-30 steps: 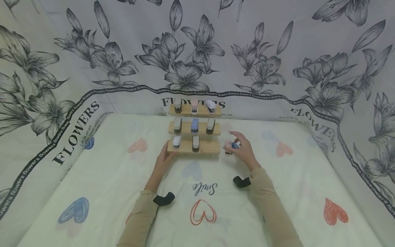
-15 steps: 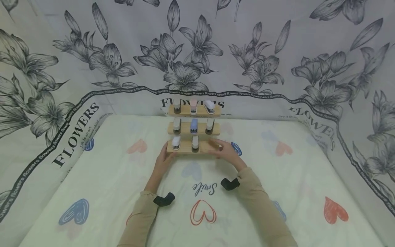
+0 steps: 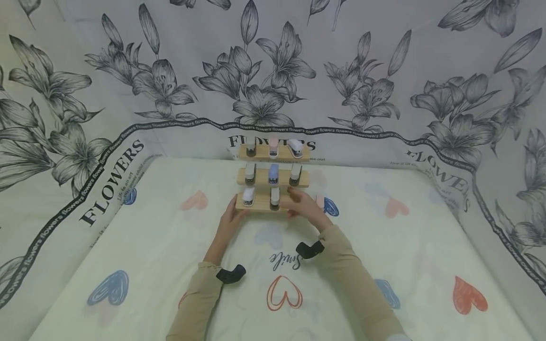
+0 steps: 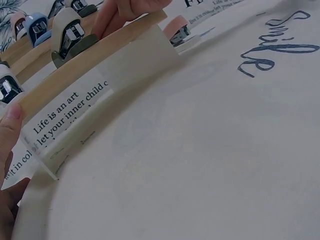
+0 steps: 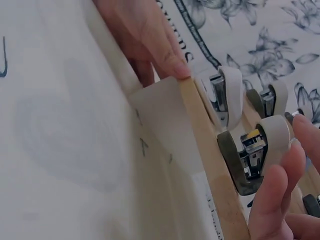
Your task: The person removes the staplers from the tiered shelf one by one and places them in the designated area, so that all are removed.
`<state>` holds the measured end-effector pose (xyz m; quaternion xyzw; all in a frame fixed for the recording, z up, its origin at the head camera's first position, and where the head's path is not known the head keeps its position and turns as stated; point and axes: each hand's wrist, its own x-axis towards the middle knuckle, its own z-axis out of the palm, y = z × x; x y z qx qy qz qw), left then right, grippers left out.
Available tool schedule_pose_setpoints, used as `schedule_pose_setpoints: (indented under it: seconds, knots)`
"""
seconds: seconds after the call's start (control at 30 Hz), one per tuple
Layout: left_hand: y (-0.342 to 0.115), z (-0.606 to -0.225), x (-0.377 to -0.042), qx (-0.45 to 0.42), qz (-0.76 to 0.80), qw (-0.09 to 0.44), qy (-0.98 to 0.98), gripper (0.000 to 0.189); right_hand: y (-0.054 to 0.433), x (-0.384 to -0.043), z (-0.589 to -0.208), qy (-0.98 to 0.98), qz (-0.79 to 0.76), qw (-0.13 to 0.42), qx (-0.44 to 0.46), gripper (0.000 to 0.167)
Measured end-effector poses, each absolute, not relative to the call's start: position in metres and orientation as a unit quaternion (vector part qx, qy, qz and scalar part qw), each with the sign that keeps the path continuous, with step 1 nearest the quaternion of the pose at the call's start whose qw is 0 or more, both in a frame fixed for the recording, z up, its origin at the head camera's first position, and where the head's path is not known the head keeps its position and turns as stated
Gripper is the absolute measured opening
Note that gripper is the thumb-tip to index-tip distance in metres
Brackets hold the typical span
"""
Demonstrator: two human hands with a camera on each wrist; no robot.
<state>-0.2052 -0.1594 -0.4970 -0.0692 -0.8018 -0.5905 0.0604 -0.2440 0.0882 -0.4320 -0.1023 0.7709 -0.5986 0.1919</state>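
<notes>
My left hand (image 3: 229,223) grips the left end of a three-tier wooden rack (image 3: 260,204), its thumb on the front edge in the left wrist view. On the bottom tier stands a white mini stapler with a dark base (image 3: 275,196). My right hand (image 3: 304,208) is at this stapler's right side, fingers extended and fingertips right at its top in the right wrist view. To the left on the same tier is an all-white mini stapler (image 3: 248,195). A pink mini stapler (image 4: 177,29) lies on the cloth off the rack's right end, partly hidden behind my right hand in the head view.
The middle tier holds a blue mini stapler (image 3: 273,174) between two white ones with dark bases. A pink one (image 3: 273,147) stands between two others on the top tier. A printed cloth (image 3: 141,246) covers the table, and a flowered curtain (image 3: 362,85) hangs behind.
My right hand has let go of the pink stapler beside the rack and moved left to the white stapler on the bottom tier. The left hand keeps its hold on the rack.
</notes>
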Motion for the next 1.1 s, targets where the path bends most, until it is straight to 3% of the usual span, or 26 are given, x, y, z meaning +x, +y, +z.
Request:
schedule_pose_setpoints:
  seconds: [0.27,0.57,1.1]
  knots:
    - [-0.159,-0.494,-0.21,-0.069,-0.575,0.077,-0.812,0.071,0.082,-0.242,-0.431,0.722,-0.656,0.2,-0.089,0.081]
    - [-0.16,-0.499,-0.209,-0.067,-0.595,0.056,-0.799,0.069,0.062,-0.241,-0.435,0.711,-0.671,0.196,-0.071,0.084]
    - [-0.158,-0.5,-0.207,-0.063,-0.586,0.058,-0.806,0.071,0.059,-0.237,-0.439,0.696,-0.698,0.152,-0.073,0.073]
